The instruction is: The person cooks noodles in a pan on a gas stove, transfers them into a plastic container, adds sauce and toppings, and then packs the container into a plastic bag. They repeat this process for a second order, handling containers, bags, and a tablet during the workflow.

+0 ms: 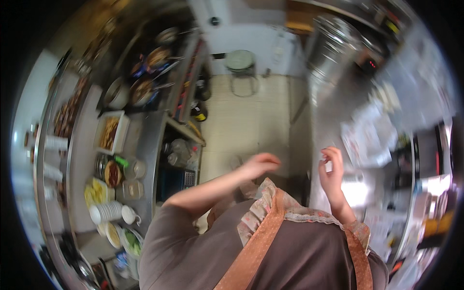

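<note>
My left hand (264,164) reaches in front of my chest above the tiled floor, blurred, its fingers loosely bent with nothing visible in them. On the right, my right hand (331,167) is held up at the edge of a steel counter (328,127), fingers curled and thumb apart. A small white patch shows between its thumb and fingers; I cannot tell whether it is a thing or the bright counter behind. Closest to this hand are crumpled white printed plastic bags (371,136) on the counter.
On the left, pans (142,91) sit over lit gas burners, beside a white tray of food (110,132), jars (136,168) and stacked white cups (106,212). A round stool (240,59) stands at the aisle's far end. A large steel pot (331,47) is at the back right.
</note>
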The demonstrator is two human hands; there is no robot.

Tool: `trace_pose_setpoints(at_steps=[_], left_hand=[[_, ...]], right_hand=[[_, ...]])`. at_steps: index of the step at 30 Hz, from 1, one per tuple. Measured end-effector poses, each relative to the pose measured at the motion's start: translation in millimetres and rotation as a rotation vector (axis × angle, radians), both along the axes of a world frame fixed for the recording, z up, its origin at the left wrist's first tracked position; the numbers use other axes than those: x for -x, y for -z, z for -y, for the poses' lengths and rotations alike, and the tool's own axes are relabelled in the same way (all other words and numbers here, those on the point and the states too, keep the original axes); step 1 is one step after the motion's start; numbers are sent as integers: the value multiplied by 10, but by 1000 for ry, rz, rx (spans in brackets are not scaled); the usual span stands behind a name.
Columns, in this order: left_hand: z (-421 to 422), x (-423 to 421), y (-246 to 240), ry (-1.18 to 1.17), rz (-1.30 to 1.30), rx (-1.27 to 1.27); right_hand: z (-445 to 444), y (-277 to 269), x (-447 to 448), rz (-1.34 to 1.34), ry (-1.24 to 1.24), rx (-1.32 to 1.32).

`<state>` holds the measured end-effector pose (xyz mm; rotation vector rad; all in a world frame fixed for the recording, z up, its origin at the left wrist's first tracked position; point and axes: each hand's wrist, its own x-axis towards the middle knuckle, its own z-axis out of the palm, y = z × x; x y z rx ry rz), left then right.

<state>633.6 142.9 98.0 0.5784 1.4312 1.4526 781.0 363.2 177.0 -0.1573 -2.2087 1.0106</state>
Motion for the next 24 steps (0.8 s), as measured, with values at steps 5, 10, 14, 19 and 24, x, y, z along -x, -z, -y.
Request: trace_pose_setpoints(at_steps=[5,10,14,19,24], left_hand=[[2190,1174,662,-1119,143,70],[3747,1548,1066,-2136,657,-213],[4492,1510,1298,-2453,535,-274],[4422,1753,1475,-2500,357,-186],[3900,2196,1379,-2495,386,-253]], right_hand=[[883,23,2140,247,-448,-66],[1845,25,4176,284,-756,-389],[2685,181,5643,215,-726,-623],[3361,637,6789,509,-554,-986],[3299,1007,7528,763,-851,-971]])
